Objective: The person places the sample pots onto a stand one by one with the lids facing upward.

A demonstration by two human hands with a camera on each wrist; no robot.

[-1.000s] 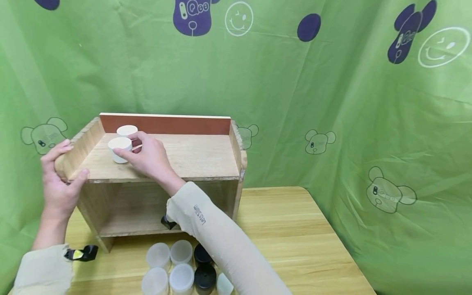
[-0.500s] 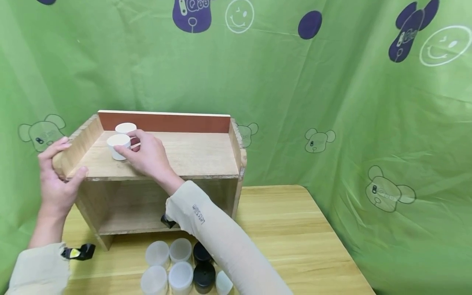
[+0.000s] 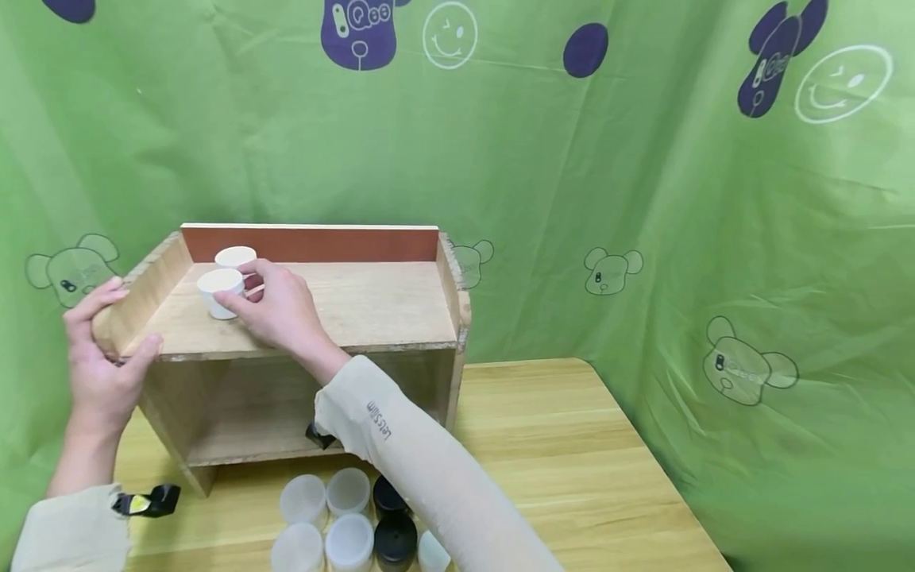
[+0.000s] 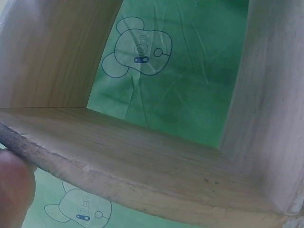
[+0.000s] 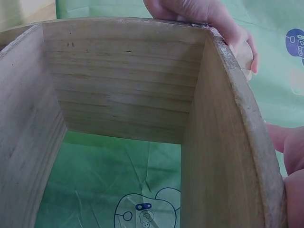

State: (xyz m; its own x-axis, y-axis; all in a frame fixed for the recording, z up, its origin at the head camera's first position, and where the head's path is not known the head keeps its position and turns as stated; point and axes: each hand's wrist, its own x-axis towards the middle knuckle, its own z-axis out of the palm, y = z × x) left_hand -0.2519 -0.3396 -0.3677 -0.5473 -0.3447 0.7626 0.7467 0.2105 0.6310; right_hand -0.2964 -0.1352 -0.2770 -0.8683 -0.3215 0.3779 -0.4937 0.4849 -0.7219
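My right hand [image 3: 282, 306] pinches a small white round jar [image 3: 220, 292] between thumb and fingers, on the left part of the top board of a wooden shelf [image 3: 379, 298]. Just behind it, a second white jar [image 3: 236, 256] is partly hidden by that jar and my fingers. My left hand [image 3: 107, 373] grips the shelf's left side panel [image 3: 153, 278], thumb at the front edge and fingers over the outside. The right wrist view looks into the lower compartment, with my left hand [image 5: 199, 12] over a corner and part of my right hand [image 5: 293, 161] at the right edge.
In front of the shelf, several jars with frosted lids [image 3: 303, 499] and two black-lidded jars [image 3: 395, 539] stand in rows on the wooden table [image 3: 565, 461]. A pale jar [image 3: 433, 551] is partly covered by my right sleeve. A green curtain [image 3: 529, 159] hangs behind.
The head view shifts slightly, so the shelf appears a little further left. Both hands keep their holds, and the jars stay at the same spot on the top board.
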